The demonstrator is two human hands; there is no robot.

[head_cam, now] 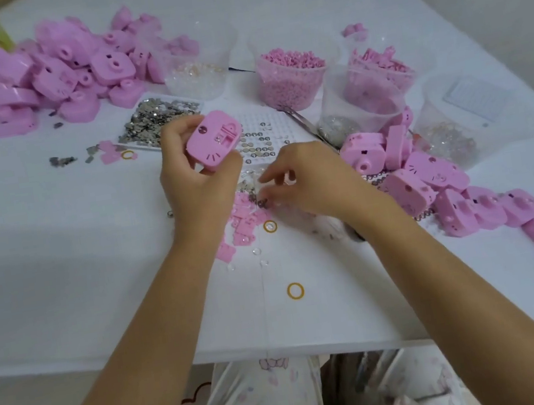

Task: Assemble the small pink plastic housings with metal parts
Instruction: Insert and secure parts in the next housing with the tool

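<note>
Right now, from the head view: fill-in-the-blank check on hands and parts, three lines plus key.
The left hand has exactly ___ small pink plastic housing in its grip.
The right hand reaches to loose small parts on the ___ table.
The shallow rectangular tray of silvery metal parts lies to the ___ of the round clear tub of tiny pink pieces.
Missing: one; white; left.

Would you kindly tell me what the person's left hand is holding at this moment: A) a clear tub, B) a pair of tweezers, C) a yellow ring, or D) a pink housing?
D: the left hand grips a pink housing, with thumb and fingers curled round its edges.
</note>
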